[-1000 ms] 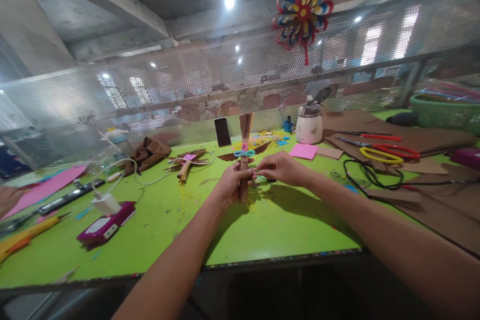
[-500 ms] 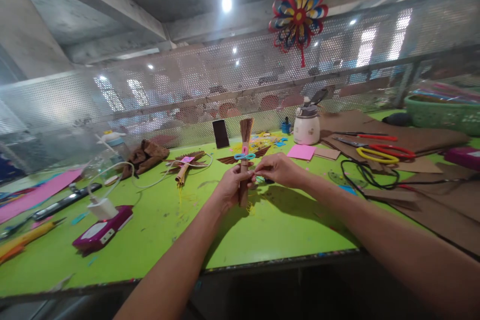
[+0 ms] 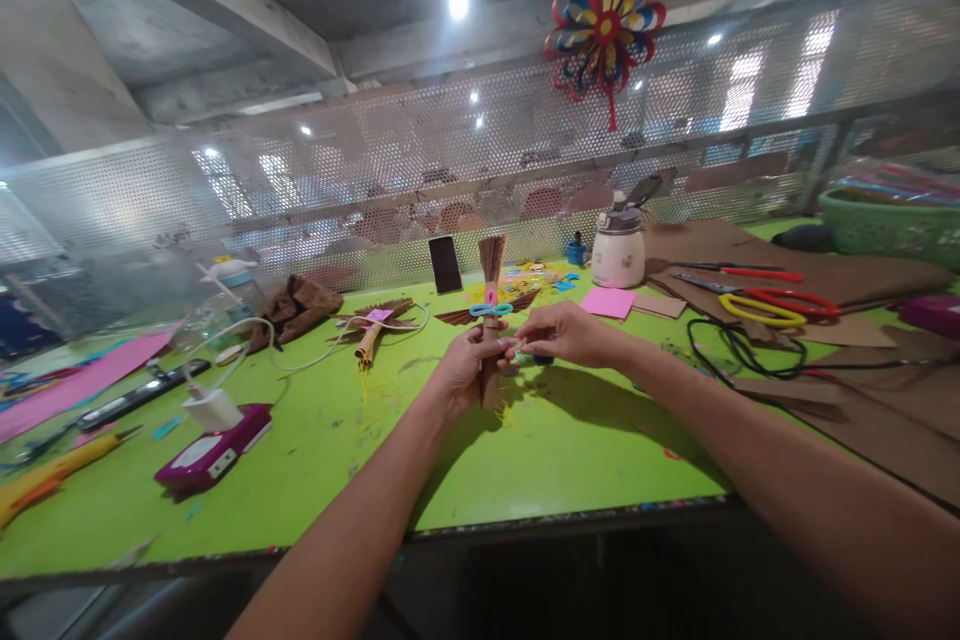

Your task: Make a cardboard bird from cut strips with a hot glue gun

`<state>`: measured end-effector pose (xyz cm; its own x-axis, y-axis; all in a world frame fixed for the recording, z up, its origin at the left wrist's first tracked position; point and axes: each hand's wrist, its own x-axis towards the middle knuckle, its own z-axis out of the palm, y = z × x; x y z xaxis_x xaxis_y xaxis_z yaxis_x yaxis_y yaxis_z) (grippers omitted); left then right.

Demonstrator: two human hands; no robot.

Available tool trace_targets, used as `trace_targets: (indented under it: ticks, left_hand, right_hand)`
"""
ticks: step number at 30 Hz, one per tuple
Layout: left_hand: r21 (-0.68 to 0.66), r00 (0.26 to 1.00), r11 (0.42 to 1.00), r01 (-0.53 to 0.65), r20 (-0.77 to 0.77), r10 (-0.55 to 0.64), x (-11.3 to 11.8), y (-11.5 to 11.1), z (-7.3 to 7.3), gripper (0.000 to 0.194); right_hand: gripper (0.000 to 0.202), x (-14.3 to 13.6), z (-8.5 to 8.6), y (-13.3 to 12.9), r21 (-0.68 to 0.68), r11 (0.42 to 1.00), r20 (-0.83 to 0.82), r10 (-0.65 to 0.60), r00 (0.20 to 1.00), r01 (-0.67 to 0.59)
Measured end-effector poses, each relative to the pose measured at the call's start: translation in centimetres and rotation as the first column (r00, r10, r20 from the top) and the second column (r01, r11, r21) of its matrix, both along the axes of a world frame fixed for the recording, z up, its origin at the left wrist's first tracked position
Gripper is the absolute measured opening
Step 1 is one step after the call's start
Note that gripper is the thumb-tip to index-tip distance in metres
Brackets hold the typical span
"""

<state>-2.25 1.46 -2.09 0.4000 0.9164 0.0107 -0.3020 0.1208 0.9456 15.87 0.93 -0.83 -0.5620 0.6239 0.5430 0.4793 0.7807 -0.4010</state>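
My left hand point(image 3: 463, 365) is wrapped round the brown paper tube body of a paper craft figure point(image 3: 491, 265), held upright over the table. The figure has a pleated fan top, brown pleated wings, a pink piece and a light-blue looped strip at its middle. Close beside the tube, my right hand point(image 3: 562, 332) is closed in a pinch near the left fingertips; what it pinches is too small to make out. A second paper craft figure point(image 3: 371, 325), with a brown tube, pleated wings and yellow strands, lies to the left.
On the right are scissors point(image 3: 765, 310), brown paper sheets point(image 3: 847, 270), a black cord and a green basket point(image 3: 892, 225). A phone point(image 3: 445, 265), a bottle point(image 3: 619, 250) and pink paper point(image 3: 607, 302) stand or lie behind. At left are a purple power strip point(image 3: 214, 452) and a yellow glue gun point(image 3: 56, 475).
The right hand has shifted slightly at the tube, its fingers staying pinched. My left hand keeps its hold on the figure. The whole view has moved a little.
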Motion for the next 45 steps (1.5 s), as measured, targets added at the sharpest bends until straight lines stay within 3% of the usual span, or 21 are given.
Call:
trace_targets:
  ticks: [13,18,23,27,32,34,45]
  left_hand:
    - [0.000,0.998,0.998,0.056,0.012,-0.056,-0.1,-0.2,0.2,0.027]
    - [-0.005,0.996,0.997,0.083,0.011,-0.083,-0.2,-0.2,0.3,0.029]
    - [-0.007,0.996,0.996,0.089,0.015,-0.089,-0.2,-0.1,0.1,0.027]
    - [-0.004,0.999,0.999,0.049,0.012,-0.049,-0.2,0.0,0.0,0.026]
    - [0.006,1.000,1.000,0.013,0.001,-0.013,-0.1,-0.2,0.1,0.025]
    - [0.006,1.000,1.000,0.009,0.001,-0.009,-0.1,-0.2,0.2,0.025]
    - [-0.025,0.997,0.997,0.075,-0.001,-0.075,-0.3,0.0,-0.1,0.025]
  right_hand:
    - [0.018,0.1,-0.6,0.5,0.109,0.994,-0.055,0.013,0.998,-0.007]
    - [0.019,0.1,-0.5,0.5,0.092,0.996,-0.057,0.017,0.998,-0.012]
    - [0.022,0.2,-0.4,0.4,0.001,1.000,-0.031,0.024,0.999,-0.024]
    - [0.027,0.4,-0.1,0.1,-0.166,0.985,-0.024,0.040,0.999,-0.043]
    - [0.033,0.8,-0.1,0.2,-0.459,0.879,-0.155,0.062,0.986,-0.127]
    - [0.032,0.9,-0.2,0.2,-0.514,0.844,-0.219,0.041,0.975,-0.151]
    - [0.031,0.6,0.0,0.0,-0.425,0.901,-0.215,-0.009,0.977,-0.085]
